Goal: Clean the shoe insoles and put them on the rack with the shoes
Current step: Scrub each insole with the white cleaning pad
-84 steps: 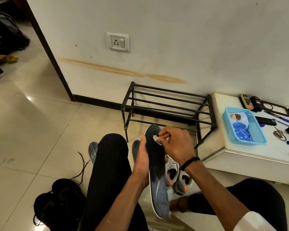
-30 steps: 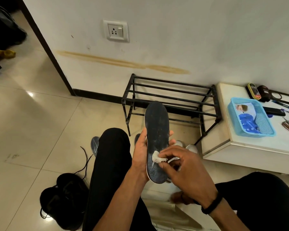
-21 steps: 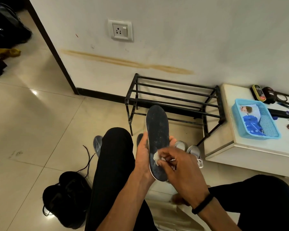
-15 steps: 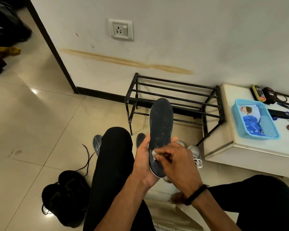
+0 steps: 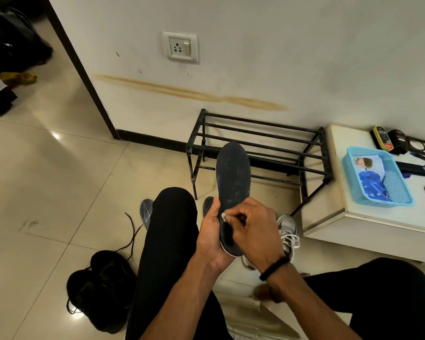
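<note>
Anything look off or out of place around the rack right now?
The rack stands bare while the shoes lie about the floor: black shoes with a trailing lace at left, pale sneakers behind the right hand. A long brown stain streaks the wall. The insole shows whitish scuffs.

Blue basket (image 5: 349, 168) on white table (image 5: 341, 217); wall socket (image 5: 180, 47)

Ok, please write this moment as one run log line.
left hand: holds insole upright | right hand: rubs white wipe on it | rack: bare
</note>
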A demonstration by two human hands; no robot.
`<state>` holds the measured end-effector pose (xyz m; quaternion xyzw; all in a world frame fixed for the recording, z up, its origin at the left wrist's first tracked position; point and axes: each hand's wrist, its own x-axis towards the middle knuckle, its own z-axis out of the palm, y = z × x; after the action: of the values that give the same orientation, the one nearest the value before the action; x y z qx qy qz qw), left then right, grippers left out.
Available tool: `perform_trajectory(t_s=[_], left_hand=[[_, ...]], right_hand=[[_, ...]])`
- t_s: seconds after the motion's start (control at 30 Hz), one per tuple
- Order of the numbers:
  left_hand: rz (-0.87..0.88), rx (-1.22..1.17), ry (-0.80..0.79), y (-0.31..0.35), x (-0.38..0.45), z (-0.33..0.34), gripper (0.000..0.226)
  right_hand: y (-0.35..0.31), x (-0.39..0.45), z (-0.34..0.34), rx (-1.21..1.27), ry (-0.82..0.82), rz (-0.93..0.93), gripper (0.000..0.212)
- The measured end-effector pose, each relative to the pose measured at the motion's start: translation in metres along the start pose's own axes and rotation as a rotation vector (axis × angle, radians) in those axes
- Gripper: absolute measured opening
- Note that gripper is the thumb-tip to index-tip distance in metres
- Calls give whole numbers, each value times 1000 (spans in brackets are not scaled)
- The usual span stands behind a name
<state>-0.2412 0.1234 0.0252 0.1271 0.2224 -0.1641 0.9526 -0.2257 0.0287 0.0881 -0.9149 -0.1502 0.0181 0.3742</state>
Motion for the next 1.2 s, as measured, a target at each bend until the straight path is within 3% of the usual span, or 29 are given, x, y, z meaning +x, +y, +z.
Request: perform_trajectory(t_s=[0.1, 0.2, 0.4, 0.6, 0.83, 0.93, 1.03, 1.2], left_hand=[[14, 39, -13, 3, 7, -7, 76], [9, 55, 26, -2, 13, -8, 79], [39, -47, 19, -5, 1, 3, 51], [101, 54, 45, 14, 7, -1, 69], [93, -12, 2, 4, 3, 5, 60], [89, -20, -53, 11, 1, 4, 66], [97, -26, -6, 17, 4, 0, 70], [44, -8, 49, -1, 0, 5, 67]], right_hand=[[-7, -23, -4, 45, -106, 4, 13], [-6, -30, -7, 53, -98, 5, 13], [-9, 13, 9, -79, -22, 22, 7], [-18, -32, 0, 101, -145, 41, 13], [-12, 7, 11, 18, 36, 53, 15], [-16, 3, 11, 4, -35, 47, 13], [-17, -32, 5, 81, -100, 32, 16], [14, -3, 0, -6, 15, 53, 12]])
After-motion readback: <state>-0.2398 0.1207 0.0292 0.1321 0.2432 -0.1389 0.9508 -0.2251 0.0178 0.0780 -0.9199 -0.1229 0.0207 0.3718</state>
